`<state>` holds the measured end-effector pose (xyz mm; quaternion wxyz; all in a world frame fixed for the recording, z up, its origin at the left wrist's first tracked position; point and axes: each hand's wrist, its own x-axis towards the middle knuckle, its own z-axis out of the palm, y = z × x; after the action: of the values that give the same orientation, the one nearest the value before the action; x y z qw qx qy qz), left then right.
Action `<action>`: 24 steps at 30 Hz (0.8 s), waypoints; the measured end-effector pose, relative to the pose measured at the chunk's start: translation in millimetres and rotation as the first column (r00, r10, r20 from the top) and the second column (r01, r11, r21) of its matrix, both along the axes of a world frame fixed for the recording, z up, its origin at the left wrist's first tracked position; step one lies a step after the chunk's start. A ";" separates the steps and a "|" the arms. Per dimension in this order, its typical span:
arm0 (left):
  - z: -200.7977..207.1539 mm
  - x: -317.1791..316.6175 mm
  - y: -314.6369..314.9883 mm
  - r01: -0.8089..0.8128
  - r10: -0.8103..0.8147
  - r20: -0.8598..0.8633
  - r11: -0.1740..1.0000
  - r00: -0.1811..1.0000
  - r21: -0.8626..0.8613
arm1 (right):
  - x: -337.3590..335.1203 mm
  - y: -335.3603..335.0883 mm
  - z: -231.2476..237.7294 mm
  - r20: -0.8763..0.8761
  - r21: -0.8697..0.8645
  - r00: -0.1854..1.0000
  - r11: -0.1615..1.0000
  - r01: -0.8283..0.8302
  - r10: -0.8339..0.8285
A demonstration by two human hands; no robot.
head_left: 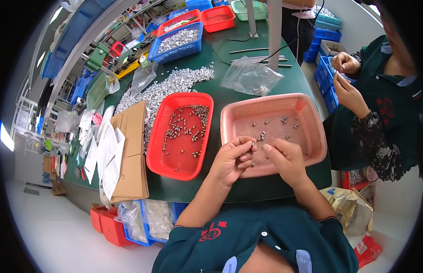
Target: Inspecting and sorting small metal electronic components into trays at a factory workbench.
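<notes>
Over the near edge of the pink basket [317, 136], my left hand [232, 160] pinches a small metal part [252, 143] between thumb and forefinger, its other fingers curled in. Just to the right, my right hand [286, 160] is closed, thumb against curled fingers and pointing toward the left hand. What it holds, if anything, is hidden. A few small metal fittings [284, 119] are scattered on the basket's perforated floor. To the left stands a red tray [179, 166] with many similar fittings [175, 129], mostly in its far half.
Behind the tray spreads a heap of shiny silver pieces [168, 86]. A blue bin [175, 54], a plastic bag [250, 77] and metal rods [261, 59] lie farther back. Cardboard [132, 159] and papers [109, 154] sit left. A co-worker [380, 104] stands at right, both hands raised.
</notes>
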<state>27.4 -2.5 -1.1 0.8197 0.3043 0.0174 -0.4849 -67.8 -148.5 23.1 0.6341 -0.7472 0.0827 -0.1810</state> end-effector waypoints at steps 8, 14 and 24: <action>4.0 -4.7 -3.8 0.036 -0.038 0.048 0.998 0.998 0.044 | 2.3 -7.4 -4.6 -0.031 -0.023 0.998 0.998 -0.062 0.062; 6.6 -8.1 -4.7 0.015 -0.054 0.230 0.985 0.972 0.172 | 1.4 -11.6 6.4 0.141 -0.510 0.989 0.860 0.027 0.052; 16.1 -8.3 -6.7 0.079 -0.147 0.223 0.955 0.964 0.287 | 3.2 -11.9 -2.1 0.012 -0.153 0.999 0.987 -0.040 0.043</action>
<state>19.1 -9.2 15.0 0.7359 0.4727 -0.0330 -0.4836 -64.6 -160.4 21.0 0.5793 -0.7937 0.0483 -0.1792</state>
